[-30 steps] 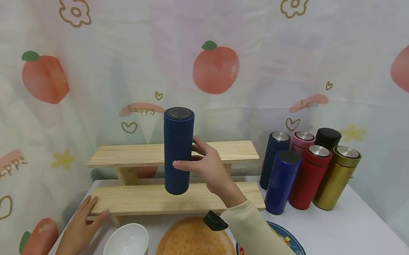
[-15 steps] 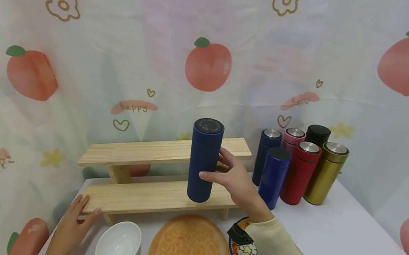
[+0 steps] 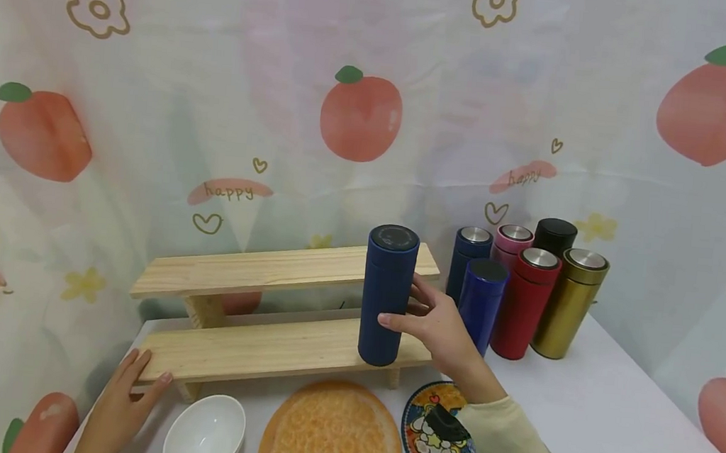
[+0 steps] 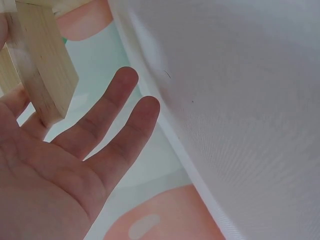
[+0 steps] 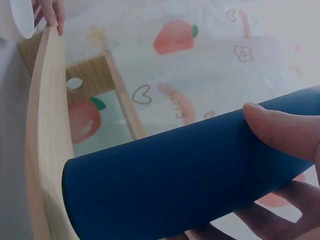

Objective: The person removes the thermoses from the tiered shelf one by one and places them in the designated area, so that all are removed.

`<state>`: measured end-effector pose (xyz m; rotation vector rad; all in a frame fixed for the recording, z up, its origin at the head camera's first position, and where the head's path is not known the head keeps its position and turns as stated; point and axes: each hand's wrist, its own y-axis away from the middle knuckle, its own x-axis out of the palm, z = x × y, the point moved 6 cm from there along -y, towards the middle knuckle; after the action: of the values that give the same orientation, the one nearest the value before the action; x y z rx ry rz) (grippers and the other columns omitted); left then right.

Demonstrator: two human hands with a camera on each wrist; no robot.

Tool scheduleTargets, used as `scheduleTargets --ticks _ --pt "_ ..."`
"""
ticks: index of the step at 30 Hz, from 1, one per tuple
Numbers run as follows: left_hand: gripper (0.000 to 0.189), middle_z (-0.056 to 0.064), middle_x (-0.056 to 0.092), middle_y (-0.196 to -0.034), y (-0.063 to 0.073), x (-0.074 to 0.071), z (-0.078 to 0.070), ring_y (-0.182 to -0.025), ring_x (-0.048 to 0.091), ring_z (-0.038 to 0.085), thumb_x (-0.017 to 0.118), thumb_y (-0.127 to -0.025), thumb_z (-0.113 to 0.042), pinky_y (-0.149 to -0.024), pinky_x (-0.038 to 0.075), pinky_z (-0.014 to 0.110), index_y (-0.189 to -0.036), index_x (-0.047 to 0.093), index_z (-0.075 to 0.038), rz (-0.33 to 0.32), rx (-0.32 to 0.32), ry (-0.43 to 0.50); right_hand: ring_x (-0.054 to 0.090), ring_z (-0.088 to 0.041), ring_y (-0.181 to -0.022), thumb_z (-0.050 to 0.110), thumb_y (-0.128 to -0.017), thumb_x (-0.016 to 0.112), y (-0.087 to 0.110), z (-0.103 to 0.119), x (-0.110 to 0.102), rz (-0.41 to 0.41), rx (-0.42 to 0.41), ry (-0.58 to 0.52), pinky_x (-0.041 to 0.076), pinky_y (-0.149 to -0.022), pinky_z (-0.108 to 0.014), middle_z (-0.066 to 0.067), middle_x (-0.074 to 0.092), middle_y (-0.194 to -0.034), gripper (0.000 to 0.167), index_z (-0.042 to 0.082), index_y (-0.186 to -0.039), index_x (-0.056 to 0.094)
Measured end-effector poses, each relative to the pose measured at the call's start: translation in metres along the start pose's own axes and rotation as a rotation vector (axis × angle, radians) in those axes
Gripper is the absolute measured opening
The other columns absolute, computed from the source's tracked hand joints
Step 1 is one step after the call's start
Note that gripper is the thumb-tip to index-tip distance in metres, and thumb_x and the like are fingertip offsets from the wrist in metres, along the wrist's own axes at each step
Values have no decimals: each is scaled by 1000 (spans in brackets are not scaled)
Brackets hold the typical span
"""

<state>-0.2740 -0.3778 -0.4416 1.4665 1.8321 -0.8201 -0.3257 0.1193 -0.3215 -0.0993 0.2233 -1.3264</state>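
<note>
My right hand (image 3: 441,330) grips a dark blue thermos bottle (image 3: 389,285) by its side, thumb in front and fingers behind. The bottle stands upright, with a black lid, in front of the right part of a two-tier wooden shelf (image 3: 251,349). In the right wrist view, the base of the bottle (image 5: 165,185) is close to the lower board (image 5: 52,130); whether they touch I cannot tell. At the shelf's left end, my left hand (image 3: 121,401) holds the lower board between thumb and fingers. Two of its fingers (image 4: 132,130) extend free in the left wrist view.
Several thermos bottles stand at the right: navy, pink, black, blue (image 3: 484,300), red (image 3: 530,304) and gold (image 3: 569,307). In front of the shelf are a white bowl (image 3: 206,431), a round bread-patterned mat (image 3: 330,430) and a colourful round plate (image 3: 431,417). A fruit-print curtain (image 3: 153,132) hangs behind.
My right hand has carried the dark blue thermos bottle to the right and slightly down, from mid-shelf to the shelf's right part. My left hand stays on the shelf end. The view has shifted slightly.
</note>
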Motion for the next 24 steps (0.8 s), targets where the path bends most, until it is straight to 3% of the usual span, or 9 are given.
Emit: scheduleTargets --ticks 10,19,24 --pt "85 44 18 -164 1 -1 -2 -144 32 65 62 -109 -45 -103 51 65 -159 30 16 -14 42 -10 49 -51 -143 14 -95 81 14 -9 -20 -19 19 48 45 -112 -67 -24 46 -162 84 10 -167 38" --pt "85 46 18 -163 3 -2 -1 -142 32 67 62 -110 -44 -102 52 66 -158 30 17 -13 47 -17 45 -53 -145 18 -95 81 34 -8 -40 -58 83 106 42 -112 -71 -27 39 -165 92 5 -169 28" --pt "86 45 18 -163 1 -4 -2 -143 28 68 63 -109 -45 -108 41 75 -158 31 18 -22 61 -21 50 -53 -141 18 -95 81 44 -11 -54 -90 84 144 47 -107 -70 -28 45 -161 91 6 -168 30"
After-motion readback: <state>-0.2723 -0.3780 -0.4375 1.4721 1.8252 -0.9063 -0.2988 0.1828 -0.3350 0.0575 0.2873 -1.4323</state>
